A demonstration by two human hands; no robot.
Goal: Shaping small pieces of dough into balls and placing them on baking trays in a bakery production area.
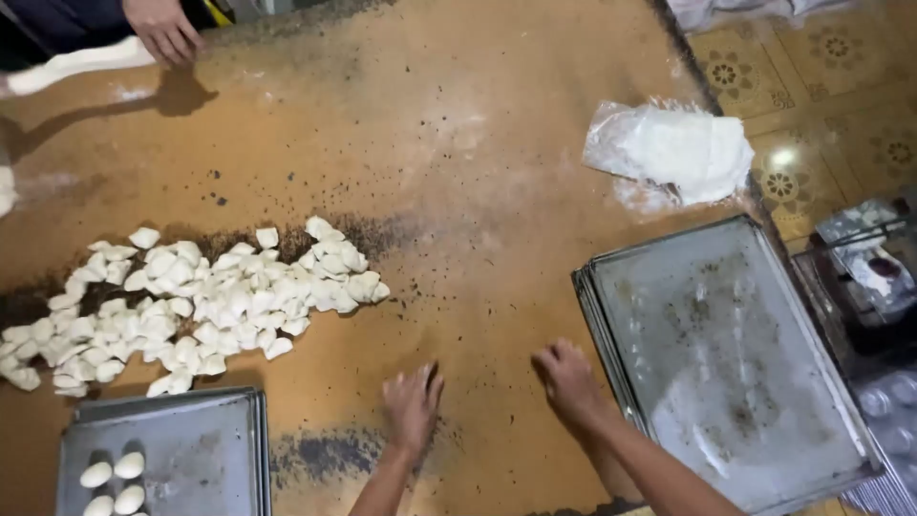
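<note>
Both of the person's hands are resting palm-down on the brown work table [458, 143], and neither is gripping anything: the left hand [413, 406] is lying flat with fingers spread and loosely open, and the right hand [568, 379] is pressing down with fingers slightly curled, so whether a piece of dough is sitting under that palm cannot be told. The pile of cut dough pieces [196, 306] is lying to the left of the left hand, well within its reach, spread across a dark, crumb-dusted band of the table. 2 stacks of metal baking trays are flanking the hands: the near-left tray [201, 449] is carrying 4 shaped white dough balls [115, 483] at its lower corner (placed in close rows, leaving most of the sheet bare), while the right tray stack [726, 363] is sitting empty, dusted with flour, just beside the right hand, and is overhanging or meeting the table's right edge. A plastic bag of flour [673, 153] is lying beyond that stack, near the same edge. Open table surface is extending ahead of both hands, between pile and bag. Another person's hand [164, 29] is touching the far-left corner, well apart from this working zone.
</note>
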